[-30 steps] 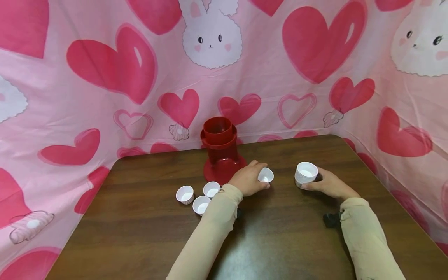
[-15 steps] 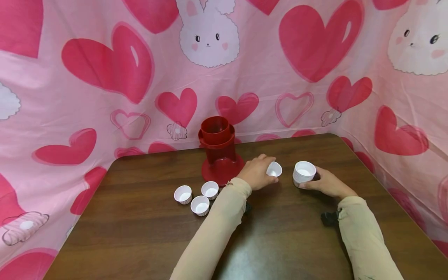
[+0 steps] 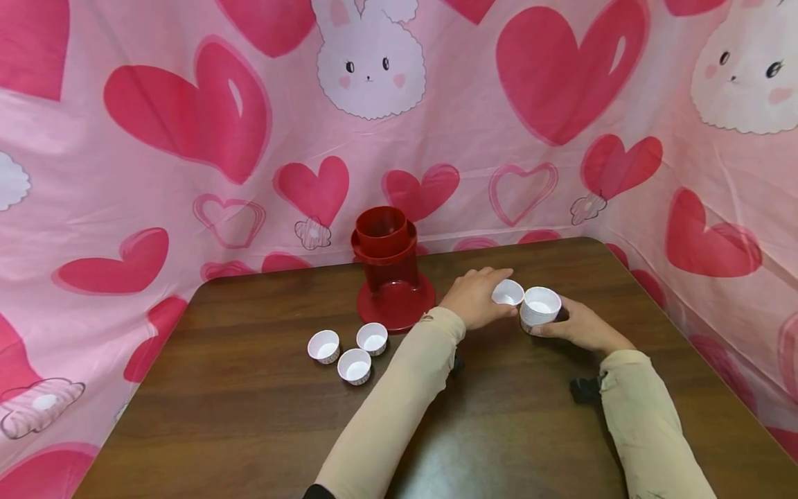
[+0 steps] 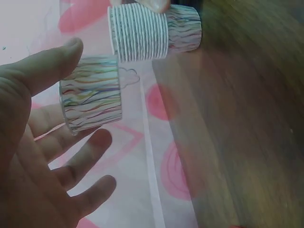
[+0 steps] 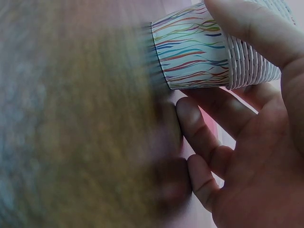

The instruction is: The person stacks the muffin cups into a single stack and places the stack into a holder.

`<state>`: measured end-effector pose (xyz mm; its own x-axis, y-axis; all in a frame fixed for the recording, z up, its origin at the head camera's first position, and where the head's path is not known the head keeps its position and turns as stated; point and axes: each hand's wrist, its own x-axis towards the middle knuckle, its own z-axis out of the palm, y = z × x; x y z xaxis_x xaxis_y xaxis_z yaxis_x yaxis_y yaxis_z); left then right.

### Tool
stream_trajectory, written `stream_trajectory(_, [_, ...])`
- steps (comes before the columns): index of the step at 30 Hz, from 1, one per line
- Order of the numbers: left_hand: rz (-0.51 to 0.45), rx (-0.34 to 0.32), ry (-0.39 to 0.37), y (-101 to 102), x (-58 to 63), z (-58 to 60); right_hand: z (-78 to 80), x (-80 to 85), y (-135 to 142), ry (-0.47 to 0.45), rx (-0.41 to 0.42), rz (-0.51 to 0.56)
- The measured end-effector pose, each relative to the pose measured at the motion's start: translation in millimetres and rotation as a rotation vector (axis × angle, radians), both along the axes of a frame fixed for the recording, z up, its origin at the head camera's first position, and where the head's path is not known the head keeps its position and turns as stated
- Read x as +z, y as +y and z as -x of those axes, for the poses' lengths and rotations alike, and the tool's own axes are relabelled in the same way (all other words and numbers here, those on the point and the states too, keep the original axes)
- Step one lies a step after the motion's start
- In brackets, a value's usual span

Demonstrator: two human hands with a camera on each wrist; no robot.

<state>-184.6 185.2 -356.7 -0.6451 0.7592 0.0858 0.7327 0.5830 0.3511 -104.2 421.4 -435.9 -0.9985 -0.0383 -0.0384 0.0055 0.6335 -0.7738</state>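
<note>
My left hand (image 3: pixel 474 298) holds one white paper baking cup (image 3: pixel 508 292) between thumb and fingers. Colourful wavy stripes run around this cup's side (image 4: pixel 92 95) in the left wrist view. Right beside it, my right hand (image 3: pixel 586 329) grips a stack of the same cups (image 3: pixel 539 306). Many rims nest above the striped bottom cup (image 5: pixel 192 52), and the thumb lies across the stack. In the head view the single cup's rim meets or nearly meets the stack; I cannot tell if they touch.
Three loose paper cups, one of them a front cup (image 3: pixel 354 367), stand left on the brown wooden table (image 3: pixel 249 430). Behind them is a red cylindrical stand (image 3: pixel 394 274) with a round base and an open top. A pink heart-print cloth (image 3: pixel 474 90) surrounds the table.
Carrying the single cup, my left hand has travelled right, up to the stack. The right hand keeps its grip on the stack at nearly the same place.
</note>
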Motion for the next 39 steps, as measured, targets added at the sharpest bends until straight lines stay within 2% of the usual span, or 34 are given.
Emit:
stream_trajectory(6, [-0.055,-0.015,-0.045,15,-0.5,0.7,-0.7,1.2,0,-0.020,-0.005,0.014])
stream_trajectory(10, [-0.056,-0.028,-0.081,24,-0.4,-1.3,-1.9,2.1,0,-0.040,-0.013,0.016])
stream_trajectory(17, [-0.018,-0.026,-0.073,37,-1.8,-5.9,-2.1,0.7,0,-0.018,-0.006,0.008])
stream_trajectory(22, [-0.024,-0.021,-0.062,46,-2.1,-9.2,-2.2,1.5,1,-0.013,-0.003,0.012])
stream_trajectory(25, [-0.035,-0.024,-0.081,51,-3.0,-10.7,-2.8,2.3,1,-0.011,0.004,0.019])
stream_trajectory(29, [-0.052,-0.036,-0.115,56,-6.7,-12.2,-3.4,1.9,1,-0.013,0.013,0.021])
stream_trajectory(36, [-0.079,-0.066,-0.068,58,-15.0,-12.8,-2.4,1.5,2,-0.021,0.017,0.015])
stream_trajectory(39, [-0.077,-0.058,-0.083,59,-18.8,-11.9,-1.8,1.9,2,-0.035,0.016,0.019])
